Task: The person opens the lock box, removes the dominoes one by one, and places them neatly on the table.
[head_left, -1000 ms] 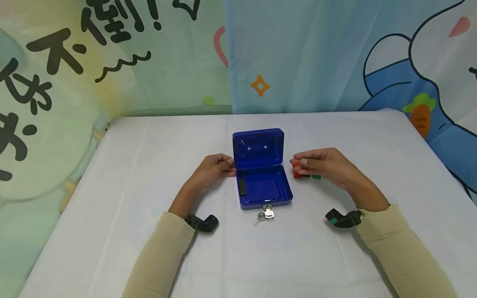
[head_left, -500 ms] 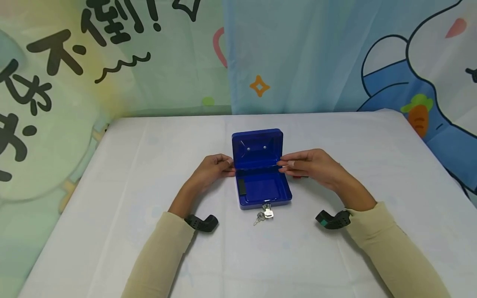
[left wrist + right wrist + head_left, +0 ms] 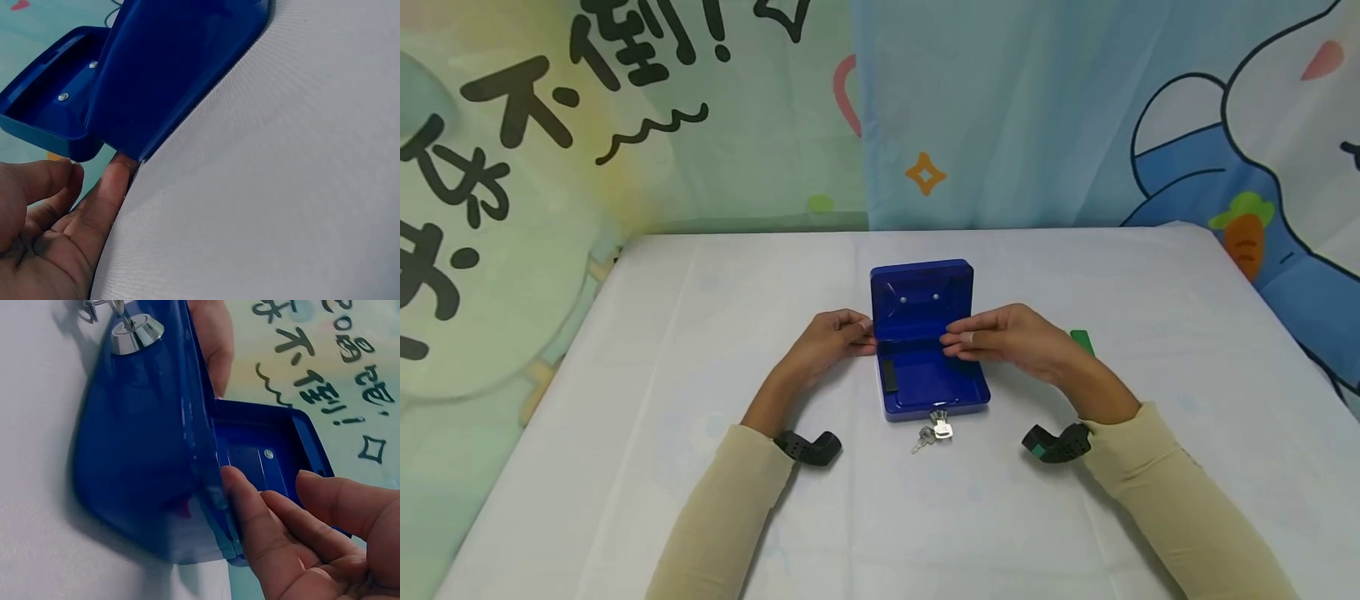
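Observation:
A blue metal cash box [image 3: 932,383] stands on the white table with its lid [image 3: 917,300] raised. A key sits in the front lock, with a second key [image 3: 923,438] hanging from it. At the box's left rear corner, my left hand [image 3: 831,342] touches the side with its fingertips, fingers loosely bent. My right hand [image 3: 1018,340] reaches over the right rim, fingertips above the box's interior near the hinge. In the right wrist view, its thumb stands apart from the fingers and nothing shows between them. A small dark strip [image 3: 889,376] lies inside the box's left side.
Behind my right wrist, part of a green piece [image 3: 1081,340] shows on the white tablecloth [image 3: 775,275]. Printed curtains [image 3: 1000,125] hang beyond the table's back edge. Both wrists carry black camera mounts, the right one [image 3: 1056,443] low over the cloth.
My right hand has moved left, from over the red and green pieces to over the box. The red piece is now hidden behind it. My left hand has stayed at the box's corner.

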Demonstrator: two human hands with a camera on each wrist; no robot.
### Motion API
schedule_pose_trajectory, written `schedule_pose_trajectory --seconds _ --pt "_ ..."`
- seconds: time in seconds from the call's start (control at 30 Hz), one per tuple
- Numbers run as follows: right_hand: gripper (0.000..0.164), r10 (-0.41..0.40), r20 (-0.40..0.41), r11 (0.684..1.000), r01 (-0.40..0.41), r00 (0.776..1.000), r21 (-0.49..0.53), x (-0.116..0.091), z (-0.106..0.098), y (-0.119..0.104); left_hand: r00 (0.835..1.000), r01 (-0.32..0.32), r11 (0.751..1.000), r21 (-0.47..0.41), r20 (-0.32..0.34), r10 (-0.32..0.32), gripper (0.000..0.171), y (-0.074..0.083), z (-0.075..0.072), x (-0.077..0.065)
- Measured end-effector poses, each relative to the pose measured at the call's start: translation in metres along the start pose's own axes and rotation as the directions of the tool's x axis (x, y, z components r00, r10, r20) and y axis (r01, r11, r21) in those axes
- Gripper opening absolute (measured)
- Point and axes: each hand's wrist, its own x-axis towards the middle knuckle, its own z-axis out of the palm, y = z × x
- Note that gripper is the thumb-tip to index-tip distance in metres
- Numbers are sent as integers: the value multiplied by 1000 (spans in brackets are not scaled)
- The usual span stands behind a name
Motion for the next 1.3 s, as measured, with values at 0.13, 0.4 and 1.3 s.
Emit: schedule_pose_trajectory --seconds 0.13,0.4,1.3 --pt "35 -21 54 998 23 998 -50 1 3 -1 1000 3 1000 4 -1 -3 18 0 1 1" --pt "34 28 141 999 -21 990 -47 15 21 -5 1000 -4 1000 14 -10 5 19 0 1 -2" --pt "33 34 138 976 -3 990 -218 36 54 -6 1000 -11 1000 7 4 11 20 1 0 -1"
